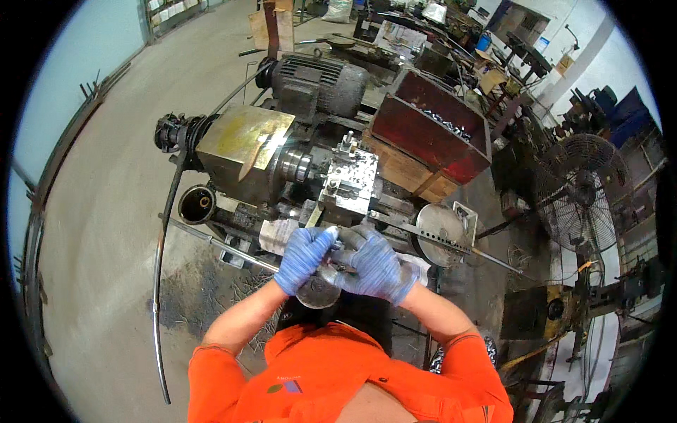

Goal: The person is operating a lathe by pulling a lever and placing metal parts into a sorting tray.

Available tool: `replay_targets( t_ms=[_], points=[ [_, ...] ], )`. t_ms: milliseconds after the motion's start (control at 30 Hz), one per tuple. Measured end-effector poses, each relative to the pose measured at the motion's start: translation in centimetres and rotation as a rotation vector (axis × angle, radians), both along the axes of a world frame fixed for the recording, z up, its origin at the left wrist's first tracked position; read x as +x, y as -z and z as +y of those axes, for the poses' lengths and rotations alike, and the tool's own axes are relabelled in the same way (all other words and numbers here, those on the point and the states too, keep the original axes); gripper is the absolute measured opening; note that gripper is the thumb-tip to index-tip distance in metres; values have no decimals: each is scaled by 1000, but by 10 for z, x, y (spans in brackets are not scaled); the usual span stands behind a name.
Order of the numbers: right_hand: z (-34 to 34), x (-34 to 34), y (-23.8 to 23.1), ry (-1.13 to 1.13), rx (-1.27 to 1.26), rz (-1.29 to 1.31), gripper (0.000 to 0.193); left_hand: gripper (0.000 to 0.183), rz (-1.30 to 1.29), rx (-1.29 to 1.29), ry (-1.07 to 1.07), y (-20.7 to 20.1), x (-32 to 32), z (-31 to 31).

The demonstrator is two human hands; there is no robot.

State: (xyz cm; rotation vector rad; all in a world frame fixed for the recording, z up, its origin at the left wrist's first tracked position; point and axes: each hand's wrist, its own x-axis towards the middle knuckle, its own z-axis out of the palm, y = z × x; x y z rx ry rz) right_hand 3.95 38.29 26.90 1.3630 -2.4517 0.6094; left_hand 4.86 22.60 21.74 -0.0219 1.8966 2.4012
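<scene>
In front of my body, both gloved hands are close together at the near side of a small lathe. My left hand (308, 256) is closed, fingers and thumb pinched near a pale tip. My right hand (378, 265) curls in from the other side, its greyed glove fingertips almost meeting the left ones. What they hold between them is small and mostly hidden. Below the hands is a round, dark metal disc (317, 292). Beyond them are the lathe's silver tool block (351, 179) and its chuck (295, 166), with metal chips on the block.
A dark red box (430, 134) of small shiny metal parts stands beyond the lathe on the right. An electric motor (317, 83) sits behind the headstock cover (243, 134). Long rods (159, 282) reach out left. At right stand a round pan (438, 229) and a caged fan (582, 190).
</scene>
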Motion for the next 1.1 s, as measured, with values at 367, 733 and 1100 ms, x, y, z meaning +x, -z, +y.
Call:
replay_targets(
  t_ms=[367,733,1100],
  points=[
    [-42,-91,-16,161,162,-36,43,33,177,-1370,-448,-24,43,-215],
    [-74,-160,15,305,419,-376,53,38,-295,-755,-596,86,161,-310],
    [-80,-172,27,278,478,-329,54,39,-503,-1228,-534,68,152,-301]
  ],
)
